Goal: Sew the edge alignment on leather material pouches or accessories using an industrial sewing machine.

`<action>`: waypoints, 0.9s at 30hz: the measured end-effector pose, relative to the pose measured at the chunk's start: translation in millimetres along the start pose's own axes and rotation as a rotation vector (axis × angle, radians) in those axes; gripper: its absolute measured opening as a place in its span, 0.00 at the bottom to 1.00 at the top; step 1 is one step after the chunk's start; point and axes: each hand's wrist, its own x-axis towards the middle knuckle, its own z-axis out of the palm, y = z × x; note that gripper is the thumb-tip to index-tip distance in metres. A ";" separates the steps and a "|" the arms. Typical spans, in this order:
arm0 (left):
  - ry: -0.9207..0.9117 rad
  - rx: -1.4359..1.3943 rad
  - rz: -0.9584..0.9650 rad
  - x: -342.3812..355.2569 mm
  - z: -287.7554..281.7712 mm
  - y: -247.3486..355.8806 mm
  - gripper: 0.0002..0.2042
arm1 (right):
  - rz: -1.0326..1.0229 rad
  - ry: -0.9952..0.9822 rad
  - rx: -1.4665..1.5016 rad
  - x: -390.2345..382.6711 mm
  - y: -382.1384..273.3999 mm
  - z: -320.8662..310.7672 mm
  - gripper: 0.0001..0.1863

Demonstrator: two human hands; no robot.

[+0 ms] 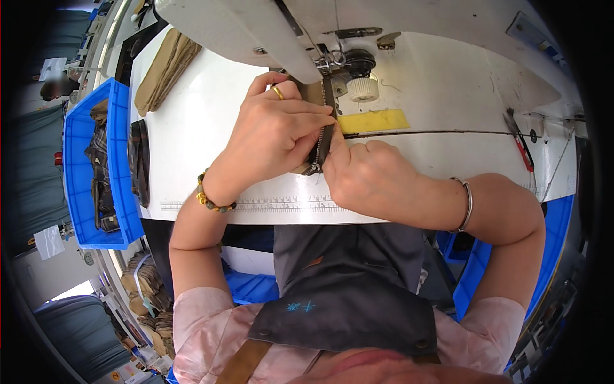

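Note:
A brown fabric strip with a metal zipper [323, 137] lies lengthways beneath the needle and presser foot [323, 64] of a white sewing machine [243, 32]. My left hand [278, 125] grips the strip from the left, fingers bent across it near the presser foot. My right hand [358, 173], fingers curled, pinches the right edge of the same strip beside my left fingertips. The slider shows at the strip's lower end. A yellow guide strip [374, 120] is on the machine bed just right of the zipper, below a white knurled dial [363, 91].
Tan fabric pieces [163, 70] lie at the table's [192, 160] back left, dark strips [141, 163] below them. A blue bin [77, 173] of fabric stands left. Red-handled scissors [526, 150] lie right. A printed ruler [249, 205] runs along the front edge. A person [61, 86] is far left.

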 end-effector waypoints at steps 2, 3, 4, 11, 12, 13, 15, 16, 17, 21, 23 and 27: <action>0.002 -0.004 0.001 0.7 0.1 0.1 0.12 | -0.007 0.017 -0.003 -0.3 0.6 0.2 0.15; 0.003 -0.006 0.004 1.2 0.0 0.1 0.12 | -0.010 0.018 -0.003 -0.4 0.7 0.3 0.15; 0.004 -0.008 0.003 1.2 -0.1 0.4 0.12 | -0.006 0.018 0.012 -0.7 0.4 0.8 0.16; -0.009 -0.030 -0.050 9.3 1.8 -12.0 0.12 | 0.042 0.029 -0.001 2.5 7.8 9.1 0.18; 0.005 -0.055 -0.045 10.0 4.3 -16.9 0.12 | 0.038 0.027 -0.003 3.9 9.9 10.9 0.18; 0.017 -0.079 -0.040 10.7 5.6 -19.9 0.12 | 0.048 0.029 -0.009 5.2 11.8 13.4 0.18; 0.029 -0.094 -0.057 11.9 6.2 -22.6 0.11 | 0.057 0.031 -0.017 7.2 14.8 15.3 0.18; 0.044 -0.108 -0.051 12.3 5.7 -25.2 0.11 | 0.061 0.028 -0.026 8.7 15.9 15.3 0.18; 0.058 -0.122 -0.045 12.1 5.1 -26.8 0.10 | 0.065 0.025 -0.035 9.9 16.5 15.4 0.18; 0.029 -0.099 -0.019 11.7 -1.1 -25.9 0.11 | 0.088 0.037 -0.010 10.1 17.6 15.4 0.18; -0.023 -0.046 -0.070 7.2 -10.6 -19.0 0.15 | 0.093 0.052 0.067 10.3 19.1 13.1 0.18; -0.085 -0.039 -0.152 -0.9 -32.8 31.7 0.22 | 0.121 0.076 0.088 5.3 18.4 14.1 0.18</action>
